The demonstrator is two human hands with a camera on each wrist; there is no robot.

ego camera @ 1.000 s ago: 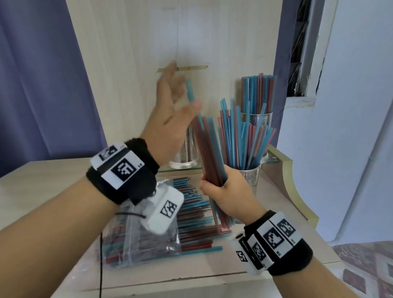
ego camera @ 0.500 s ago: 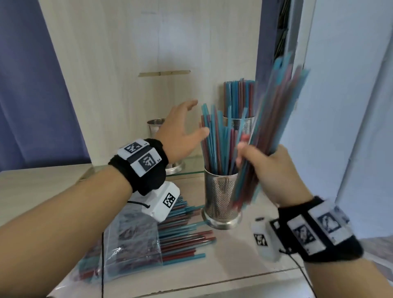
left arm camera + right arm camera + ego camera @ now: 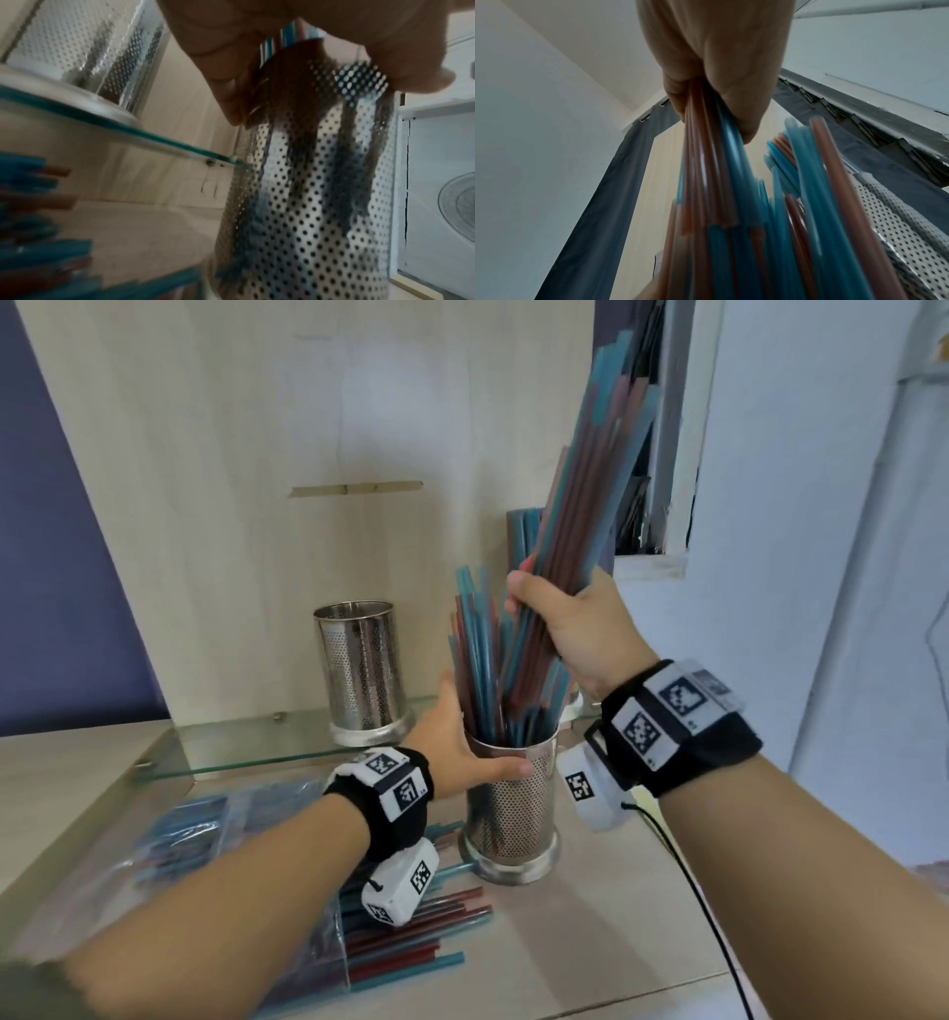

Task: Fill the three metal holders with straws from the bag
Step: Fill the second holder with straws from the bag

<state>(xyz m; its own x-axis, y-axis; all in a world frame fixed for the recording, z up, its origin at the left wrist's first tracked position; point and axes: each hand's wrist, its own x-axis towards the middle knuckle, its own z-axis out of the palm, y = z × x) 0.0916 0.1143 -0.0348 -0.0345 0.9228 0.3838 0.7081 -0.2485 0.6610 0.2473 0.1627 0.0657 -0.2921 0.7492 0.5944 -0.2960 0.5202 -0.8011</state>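
My right hand (image 3: 552, 613) grips a thick bundle of blue and red straws (image 3: 580, 505), tilted up to the right. The bundle's lower ends reach into the mouth of the near perforated metal holder (image 3: 513, 814), which holds several straws. My left hand (image 3: 480, 757) holds that holder at its rim, thumb across the front. The left wrist view shows the thumb and fingers (image 3: 231, 85) round the near holder (image 3: 308, 203). An empty holder (image 3: 362, 670) stands on the glass shelf (image 3: 246, 752). A third holder is mostly hidden behind the bundle; only its straws (image 3: 524, 531) show. The clear bag (image 3: 205, 855) of straws lies at the lower left.
Loose straws (image 3: 416, 942) stick out of the bag's mouth onto the wooden tabletop (image 3: 590, 942). A wooden back panel (image 3: 308, 454) rises behind the shelf. A cable (image 3: 703, 906) hangs from my right wrist over the table's right edge.
My right hand brought the straw bundle from beside the near holder to above it, with its lower ends now in the mouth. My left hand dropped from mid-air onto the holder's rim.
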